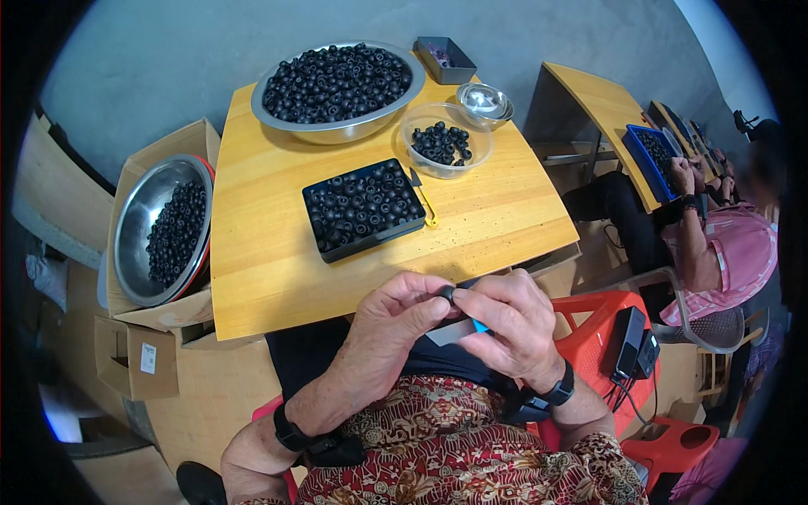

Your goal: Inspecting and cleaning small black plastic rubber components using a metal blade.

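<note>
Small black ring (447, 293) sits pinched between both hands above the lap, near the bench (269, 261) edge. Left hand (391, 324) and right hand (513, 324) each grip it closed-fingered; it looks light, stiff, smooth—best held by the rim.

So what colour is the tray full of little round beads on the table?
Black tray, seen best in the head view.

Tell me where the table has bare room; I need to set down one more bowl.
Bare wood runs along the near edge of the table, in front of the black tray, and down the left side beside it. The right part, past the small yellow-handled tool, is also free. The far edge is crowded: big steel bowl, clear bowl, small steel bowl.
</note>
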Action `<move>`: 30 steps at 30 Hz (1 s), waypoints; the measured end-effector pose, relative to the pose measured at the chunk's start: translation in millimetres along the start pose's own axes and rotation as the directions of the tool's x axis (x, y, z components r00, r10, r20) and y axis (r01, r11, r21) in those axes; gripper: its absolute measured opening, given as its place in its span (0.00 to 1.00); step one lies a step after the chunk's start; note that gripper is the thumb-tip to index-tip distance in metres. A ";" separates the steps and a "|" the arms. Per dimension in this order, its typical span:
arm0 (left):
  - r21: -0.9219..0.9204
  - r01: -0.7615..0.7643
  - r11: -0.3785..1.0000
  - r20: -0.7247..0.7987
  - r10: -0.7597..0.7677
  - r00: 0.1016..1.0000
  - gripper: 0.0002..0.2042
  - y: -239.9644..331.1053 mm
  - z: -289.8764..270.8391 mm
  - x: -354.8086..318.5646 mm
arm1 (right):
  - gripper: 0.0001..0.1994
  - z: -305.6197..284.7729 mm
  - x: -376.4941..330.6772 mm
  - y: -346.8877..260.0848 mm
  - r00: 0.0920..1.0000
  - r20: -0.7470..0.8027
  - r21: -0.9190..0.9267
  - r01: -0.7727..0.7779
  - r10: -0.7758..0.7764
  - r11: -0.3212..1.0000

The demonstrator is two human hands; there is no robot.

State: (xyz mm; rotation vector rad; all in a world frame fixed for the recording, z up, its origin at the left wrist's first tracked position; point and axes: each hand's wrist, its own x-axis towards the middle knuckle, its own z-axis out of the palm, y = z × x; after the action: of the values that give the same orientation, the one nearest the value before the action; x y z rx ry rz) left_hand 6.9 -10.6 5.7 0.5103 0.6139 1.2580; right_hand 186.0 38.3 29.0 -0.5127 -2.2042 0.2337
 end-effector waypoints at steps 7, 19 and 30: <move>-0.026 0.008 1.000 0.001 -0.008 1.000 0.10 -0.5 -3.5 0.9 | 0.13 -0.4 -3.8 7.9 0.991 -0.042 0.140 -0.118 0.125 0.983; -0.026 -0.043 0.999 0.051 0.044 0.998 0.11 -2.0 -5.1 0.3 | 0.15 0.6 -5.0 5.1 0.989 -0.051 0.110 -0.130 0.136 0.985; 0.073 -0.100 0.992 0.048 0.097 0.994 0.11 1.3 -3.1 0.7 | 0.18 -2.7 -6.3 2.7 0.991 -0.073 0.072 -0.111 0.117 0.991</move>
State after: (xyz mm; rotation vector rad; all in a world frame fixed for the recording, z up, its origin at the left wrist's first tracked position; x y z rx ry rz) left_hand 4.0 -9.6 4.1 0.6366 0.6066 1.3168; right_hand 192.4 38.0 25.4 -0.6011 -2.0873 0.3432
